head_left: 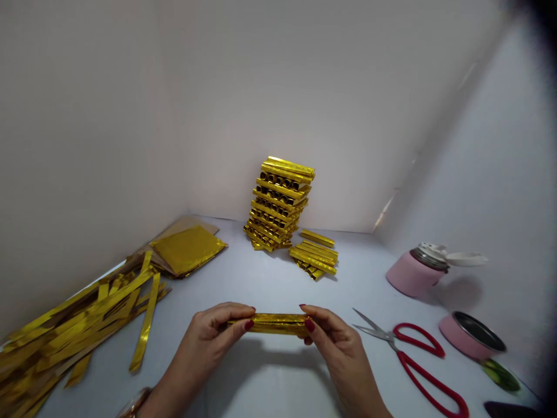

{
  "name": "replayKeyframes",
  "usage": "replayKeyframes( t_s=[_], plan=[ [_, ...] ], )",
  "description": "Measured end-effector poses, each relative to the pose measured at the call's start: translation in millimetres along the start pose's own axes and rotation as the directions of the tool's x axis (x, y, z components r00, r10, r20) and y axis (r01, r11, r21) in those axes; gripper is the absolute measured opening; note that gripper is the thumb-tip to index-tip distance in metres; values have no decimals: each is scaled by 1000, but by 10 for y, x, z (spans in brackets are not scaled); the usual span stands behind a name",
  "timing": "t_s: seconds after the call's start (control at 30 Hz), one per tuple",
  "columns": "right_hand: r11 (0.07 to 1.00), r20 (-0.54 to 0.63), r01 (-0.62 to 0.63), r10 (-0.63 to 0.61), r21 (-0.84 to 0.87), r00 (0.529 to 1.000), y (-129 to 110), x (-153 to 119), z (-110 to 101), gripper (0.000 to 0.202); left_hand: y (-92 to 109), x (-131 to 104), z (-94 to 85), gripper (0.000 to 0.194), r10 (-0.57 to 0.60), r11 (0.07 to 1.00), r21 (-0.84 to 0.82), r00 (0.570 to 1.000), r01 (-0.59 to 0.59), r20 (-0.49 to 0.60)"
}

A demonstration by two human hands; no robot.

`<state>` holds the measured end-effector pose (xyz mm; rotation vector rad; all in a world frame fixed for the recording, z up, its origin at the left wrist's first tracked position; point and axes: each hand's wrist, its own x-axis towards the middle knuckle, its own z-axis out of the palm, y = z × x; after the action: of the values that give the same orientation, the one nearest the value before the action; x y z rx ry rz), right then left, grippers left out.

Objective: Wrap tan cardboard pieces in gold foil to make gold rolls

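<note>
One folded gold-foil strip (278,327) is pinched at its ends between the left hand (216,330) and right hand (336,338), foil stack (281,203) beyond the grip, probably featherlight, slick and crushable, so I'd go ends-only tbh.

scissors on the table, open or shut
Open: the red-handled scissors lie with their blades diverging, tabletop showing between the two tips.

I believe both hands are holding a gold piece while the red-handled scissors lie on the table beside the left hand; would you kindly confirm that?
Not quite: the head view shows the red-handled scissors on the table beside the right hand, not the left hand.
</note>
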<state>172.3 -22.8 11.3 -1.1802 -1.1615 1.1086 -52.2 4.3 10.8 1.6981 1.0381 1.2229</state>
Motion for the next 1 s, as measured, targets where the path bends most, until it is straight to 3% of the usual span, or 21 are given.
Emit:
replayKeyframes(
  t_s=[0.13,0.27,0.47,0.67,1.0],
  plan=[
    [1000,-19,3,-3,-22,1000,0,32,-9,28,32,30,-22,25,-234,970,-57,970,238,61],
    [999,-35,-16,15,-32,999,8,48,-14,32,-16,47,-19,38,-336,937,-76,939,341,79],
    [994,-23,-95,94,-46,995,21,37,17,36,-32,53,-6,42,-348,932,-61,928,358,137],
    [992,86,-68,77,-109,993,64,46,19,34,6,43,27,36,-361,931,1,921,365,144],
    [986,148,-58,82,-158,986,113,37,5,36,4,40,70,39,-446,880,-99,880,464,162]
  ],
)
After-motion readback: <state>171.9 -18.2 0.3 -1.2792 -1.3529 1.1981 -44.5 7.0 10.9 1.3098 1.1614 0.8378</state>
